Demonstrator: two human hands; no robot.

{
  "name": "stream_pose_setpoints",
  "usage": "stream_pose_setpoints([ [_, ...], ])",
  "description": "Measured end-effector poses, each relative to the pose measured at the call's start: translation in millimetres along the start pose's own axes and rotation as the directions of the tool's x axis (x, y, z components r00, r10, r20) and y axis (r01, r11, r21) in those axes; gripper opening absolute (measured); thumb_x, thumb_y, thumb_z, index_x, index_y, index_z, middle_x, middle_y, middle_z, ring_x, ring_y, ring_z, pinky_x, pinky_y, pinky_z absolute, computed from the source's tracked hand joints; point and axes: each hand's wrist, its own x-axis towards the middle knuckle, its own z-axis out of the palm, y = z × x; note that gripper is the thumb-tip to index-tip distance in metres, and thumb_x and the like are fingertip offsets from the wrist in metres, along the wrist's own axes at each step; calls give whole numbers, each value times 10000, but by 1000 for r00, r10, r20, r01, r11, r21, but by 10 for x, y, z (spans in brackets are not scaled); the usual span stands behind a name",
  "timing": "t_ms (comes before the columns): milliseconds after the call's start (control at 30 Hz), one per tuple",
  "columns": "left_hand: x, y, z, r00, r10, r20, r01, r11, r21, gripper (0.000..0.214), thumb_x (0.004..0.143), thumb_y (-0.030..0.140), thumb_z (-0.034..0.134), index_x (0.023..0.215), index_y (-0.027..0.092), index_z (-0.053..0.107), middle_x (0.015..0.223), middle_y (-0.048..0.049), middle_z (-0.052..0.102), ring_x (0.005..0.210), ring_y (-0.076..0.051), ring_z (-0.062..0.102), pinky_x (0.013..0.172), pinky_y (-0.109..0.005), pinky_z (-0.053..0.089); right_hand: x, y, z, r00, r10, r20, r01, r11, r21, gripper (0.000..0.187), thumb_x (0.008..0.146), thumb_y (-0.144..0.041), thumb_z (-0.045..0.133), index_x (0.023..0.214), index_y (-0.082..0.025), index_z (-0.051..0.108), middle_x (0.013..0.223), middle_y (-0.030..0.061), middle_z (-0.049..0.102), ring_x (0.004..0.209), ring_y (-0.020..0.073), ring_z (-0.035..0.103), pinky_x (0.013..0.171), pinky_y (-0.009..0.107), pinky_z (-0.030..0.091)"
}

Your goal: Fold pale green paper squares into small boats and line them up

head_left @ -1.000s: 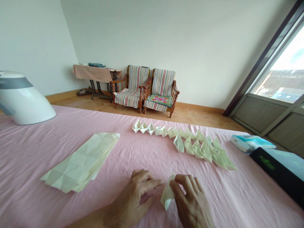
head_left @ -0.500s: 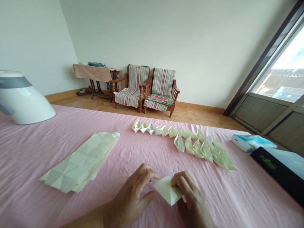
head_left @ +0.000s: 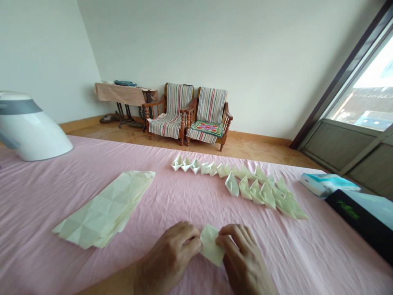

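Between my hands is a small piece of folded paper (head_left: 211, 245), pale cream and flat-sided. My left hand (head_left: 176, 254) pinches its left edge, thumb against fingers. On the other side my right hand (head_left: 242, 254) grips the right edge, fingers on top, with part of the paper hidden beneath them. Beyond them, folded paper boats (head_left: 255, 191) stand in two rows that run off to the right. A stack of creased paper sheets (head_left: 106, 207) lies to the left.
A pink cloth (head_left: 159, 196) covers the surface. At the far left stands a white kettle (head_left: 43, 133). A tissue pack (head_left: 328, 184) and a black box (head_left: 353, 217) lie at the right. Two wooden chairs (head_left: 207, 129) stand against the wall.
My left hand has closed from an open curve onto the paper's left edge. The paper has turned and now shows a narrower shape between both hands.
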Motion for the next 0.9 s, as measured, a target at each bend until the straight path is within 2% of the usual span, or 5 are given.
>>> stream_pose_setpoints([
  [200,-13,-51,49,989,-60,136,61,998,3,165,933,42,506,823,157,550,890,-31,596,842,-183,548,770,-293,448,-72,58,71,989,43,139,-40,999,-20,173,891,-89,455,826,-212,558,801,26,576,716,203,504,656,334,366],
  [467,36,-42,-77,975,-56,215,66,997,-40,96,927,97,559,872,163,603,910,-33,595,894,-196,524,817,-306,416,-133,48,114,996,89,25,-90,995,49,349,841,-28,435,1064,-238,601,980,51,601,844,207,541,724,335,404],
  [633,35,-31,-55,978,-83,194,93,995,-42,152,936,121,563,800,164,616,853,-26,588,870,-191,521,795,-301,396,-131,79,94,993,36,111,-40,998,38,298,875,-75,500,1046,-282,630,1022,37,608,881,192,564,741,320,425],
  [800,47,-46,-30,960,-236,152,253,962,-106,170,830,43,676,733,155,595,814,6,587,850,-166,535,792,-284,369,-153,160,117,983,153,101,-161,984,74,200,887,-152,529,897,-296,667,1028,33,617,928,207,576,786,367,420],
  [900,57,-70,-13,926,-347,148,367,919,-146,201,753,13,731,699,158,602,769,31,587,808,-143,544,771,-264,356,-117,144,114,932,331,148,-344,936,69,137,841,-184,611,807,-295,685,1043,30,630,997,241,565,858,432,395],
])
